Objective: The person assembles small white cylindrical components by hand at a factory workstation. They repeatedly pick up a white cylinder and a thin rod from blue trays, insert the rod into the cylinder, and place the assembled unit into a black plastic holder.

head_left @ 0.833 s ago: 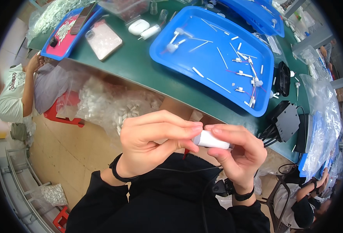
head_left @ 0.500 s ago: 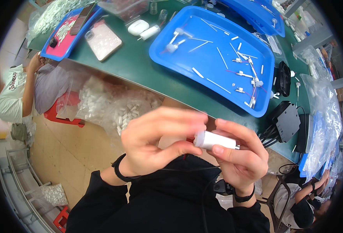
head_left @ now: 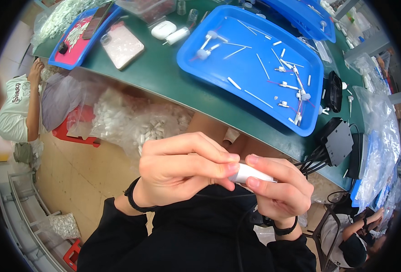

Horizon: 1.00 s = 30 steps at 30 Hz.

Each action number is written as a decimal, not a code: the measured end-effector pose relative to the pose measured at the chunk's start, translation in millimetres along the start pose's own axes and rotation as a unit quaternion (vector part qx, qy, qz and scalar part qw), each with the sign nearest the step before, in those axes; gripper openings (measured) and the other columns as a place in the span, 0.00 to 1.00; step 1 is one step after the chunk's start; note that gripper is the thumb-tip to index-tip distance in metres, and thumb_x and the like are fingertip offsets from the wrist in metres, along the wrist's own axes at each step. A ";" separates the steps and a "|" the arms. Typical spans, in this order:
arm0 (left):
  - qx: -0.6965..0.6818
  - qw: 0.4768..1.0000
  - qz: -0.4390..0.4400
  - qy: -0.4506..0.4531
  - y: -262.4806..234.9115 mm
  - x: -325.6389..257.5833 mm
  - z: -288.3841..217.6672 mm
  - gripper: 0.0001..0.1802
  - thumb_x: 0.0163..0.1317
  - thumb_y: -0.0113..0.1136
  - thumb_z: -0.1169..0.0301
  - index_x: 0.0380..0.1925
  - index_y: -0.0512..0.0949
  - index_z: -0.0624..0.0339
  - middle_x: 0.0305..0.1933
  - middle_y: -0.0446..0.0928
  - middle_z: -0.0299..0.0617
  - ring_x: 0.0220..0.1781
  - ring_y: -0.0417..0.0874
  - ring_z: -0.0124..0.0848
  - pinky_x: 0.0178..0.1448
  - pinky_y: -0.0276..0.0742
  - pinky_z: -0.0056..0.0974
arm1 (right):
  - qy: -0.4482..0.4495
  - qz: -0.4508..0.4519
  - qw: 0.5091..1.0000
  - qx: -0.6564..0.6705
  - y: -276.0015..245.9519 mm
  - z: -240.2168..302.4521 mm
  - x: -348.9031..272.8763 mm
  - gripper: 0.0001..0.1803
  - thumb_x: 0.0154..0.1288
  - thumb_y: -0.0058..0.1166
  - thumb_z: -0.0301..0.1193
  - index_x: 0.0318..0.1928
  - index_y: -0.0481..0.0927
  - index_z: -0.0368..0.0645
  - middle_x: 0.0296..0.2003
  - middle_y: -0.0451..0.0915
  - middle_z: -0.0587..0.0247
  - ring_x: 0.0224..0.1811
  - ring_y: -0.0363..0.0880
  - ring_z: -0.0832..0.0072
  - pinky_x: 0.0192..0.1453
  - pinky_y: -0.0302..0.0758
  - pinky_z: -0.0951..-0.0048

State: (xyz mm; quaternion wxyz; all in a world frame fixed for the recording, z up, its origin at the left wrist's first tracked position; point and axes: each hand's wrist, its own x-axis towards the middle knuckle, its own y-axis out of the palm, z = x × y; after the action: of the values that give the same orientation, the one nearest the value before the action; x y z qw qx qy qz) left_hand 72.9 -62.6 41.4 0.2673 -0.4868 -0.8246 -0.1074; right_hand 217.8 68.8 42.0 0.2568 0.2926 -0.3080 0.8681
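A white cylinder (head_left: 255, 173) sits between both hands, just right of and below the middle of the frame, in the air in front of the worktop (head_left: 159, 88). It slants, its right end lower. The left grip (head_left: 177, 170) pinches the left end with its fingertips, which hide that end. The right grip (head_left: 284, 188) holds the body, thumb on the near side and fingers along the far side, so both are grasping the same piece.

The cylinder is probably light, since fingertips alone support it. Its wall looks stiff, with no dent showing under the fingers, and the smooth surface may turn or slide if pinched loosely. How fragile it is cannot be told. The surest hold would seem to be around the middle of the body, thumb opposing fingers, with moderate pressure and the ends kept free of strain.

In the upper right of the frame, a blue tray (head_left: 216, 68) on the worktop carries slim white sticks (head_left: 263, 66) and small white fittings (head_left: 204, 54).
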 end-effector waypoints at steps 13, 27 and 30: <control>-0.057 0.990 0.041 -0.121 -16.4 5.2 -1.3 0.15 0.34 0.74 0.82 0.27 0.82 0.66 0.31 0.80 0.49 0.33 0.83 0.33 0.35 0.78 0.31 | -0.103 0.070 0.989 -0.074 -8.7 1.5 8.0 0.12 0.47 0.63 0.22 0.37 0.82 0.42 0.40 0.79 0.55 0.39 0.82 0.65 0.46 0.82 0.65; 0.030 0.994 0.021 -0.102 -0.9 7.2 5.0 0.24 0.40 0.70 0.84 0.43 0.78 0.70 0.40 0.80 0.53 0.41 0.82 0.33 0.45 0.78 0.33 | 0.049 0.035 0.989 -0.134 9.8 -15.2 4.6 0.19 0.53 0.51 0.14 0.47 0.73 0.35 0.37 0.77 0.53 0.32 0.79 0.64 0.37 0.78 0.72; -0.132 0.968 -0.067 -0.200 8.6 13.9 1.7 0.32 0.41 0.69 0.84 0.51 0.72 0.71 0.45 0.78 0.55 0.47 0.80 0.35 0.52 0.77 0.36 | 0.256 0.059 0.960 0.096 9.4 -13.6 4.1 0.11 0.61 0.47 0.23 0.44 0.70 0.34 0.31 0.72 0.60 0.27 0.71 0.76 0.31 0.72 0.75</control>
State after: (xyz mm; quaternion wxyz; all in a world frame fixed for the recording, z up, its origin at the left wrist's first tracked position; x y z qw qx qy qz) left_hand 74.4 -47.1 46.9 0.0221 -0.4730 -0.8706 -0.1332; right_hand 204.3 72.9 32.4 0.2458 0.0656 -0.1636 0.9532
